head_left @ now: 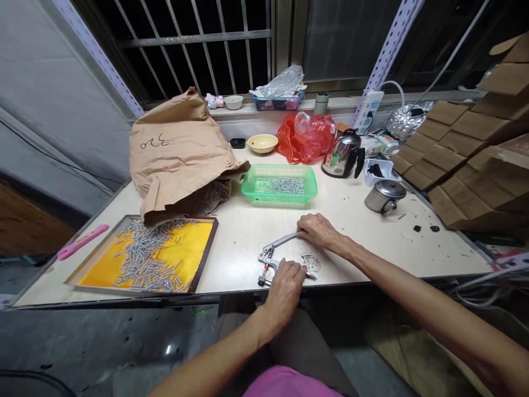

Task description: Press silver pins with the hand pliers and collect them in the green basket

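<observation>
On the table's front part lies a grey metal lever clamp (273, 258), with a spring at its joint and a red and black tip pointing toward the table's front edge. My left hand (285, 286) is closed over its lower handle, which pokes out at the right of the fingers. The fingers of my right hand (318, 229) are closed at the far end of the long upper handle (285, 239). The two handles are spread apart. To the left, a shallow tray (198, 264) with a yellow base holds a heap of small metal pins (146, 256). A green basket (250, 190) holds more small metal pieces.
A brown paper bag (177, 154) leans over the tray, pins showing in its mouth. A pink strip-shaped tool (82, 242) lies far left. Behind are a cream bowl (263, 144), a red plastic bag (289, 138), a kettle (341, 157) and a lidded metal cup (378, 199). Cardboard boxes (458, 149) stack at right.
</observation>
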Motion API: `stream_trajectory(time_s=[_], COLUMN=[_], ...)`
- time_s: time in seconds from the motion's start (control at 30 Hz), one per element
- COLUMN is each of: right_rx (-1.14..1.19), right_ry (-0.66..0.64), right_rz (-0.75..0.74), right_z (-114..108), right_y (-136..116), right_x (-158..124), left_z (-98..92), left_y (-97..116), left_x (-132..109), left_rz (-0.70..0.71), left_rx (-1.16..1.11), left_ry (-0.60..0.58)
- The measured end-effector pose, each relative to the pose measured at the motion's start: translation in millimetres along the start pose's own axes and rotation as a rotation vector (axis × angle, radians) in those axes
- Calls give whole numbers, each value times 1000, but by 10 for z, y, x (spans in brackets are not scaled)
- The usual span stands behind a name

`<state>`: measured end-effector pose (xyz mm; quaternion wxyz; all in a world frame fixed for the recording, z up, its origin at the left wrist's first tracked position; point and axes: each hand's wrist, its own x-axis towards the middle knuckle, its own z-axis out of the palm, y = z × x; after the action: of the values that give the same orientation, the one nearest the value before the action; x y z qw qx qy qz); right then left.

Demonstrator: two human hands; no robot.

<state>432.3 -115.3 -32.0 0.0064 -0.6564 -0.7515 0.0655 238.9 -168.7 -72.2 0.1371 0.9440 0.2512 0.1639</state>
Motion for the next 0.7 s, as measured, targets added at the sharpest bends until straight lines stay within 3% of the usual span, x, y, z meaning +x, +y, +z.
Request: stream_trajectory(time_s=[0.1, 0.23, 0.33, 0.4, 0.47, 0.5, 0.57, 0.63, 0.7], right_rx=[-5, 22, 5, -5, 13, 34, 102, 214, 359], right_ry=[10, -27, -37, -18, 0, 18, 57, 72, 109], right_rz=[-69, -458, -629, -660, -683, -690, -694, -682, -656], right_z=[-95, -143, -36, 87, 207, 253, 310, 311, 249], right_y=[-255, -843, -1151, -1221, -1214, -1195, -1149, -1109, -1074], right_x=[9, -50, -94, -85, -66, -65, -86, -116, -110], left_z=[24, 142, 193, 129, -70, -220, -589, -974, -1298], left_y=[-28, 10, 61, 30, -70, -147, -363, -672, -1045], left_x=[6, -125, -348, -525, -724, -831, -1048, -1243, -1396], left_rz=[12, 11, 88, 203, 251, 207, -42, -370, -564], left_rx=[-52, -92, -96, -86, -53, -30, 18, 87, 183], left_ry=[42, 91, 175, 276, 369, 391, 329, 355, 379])
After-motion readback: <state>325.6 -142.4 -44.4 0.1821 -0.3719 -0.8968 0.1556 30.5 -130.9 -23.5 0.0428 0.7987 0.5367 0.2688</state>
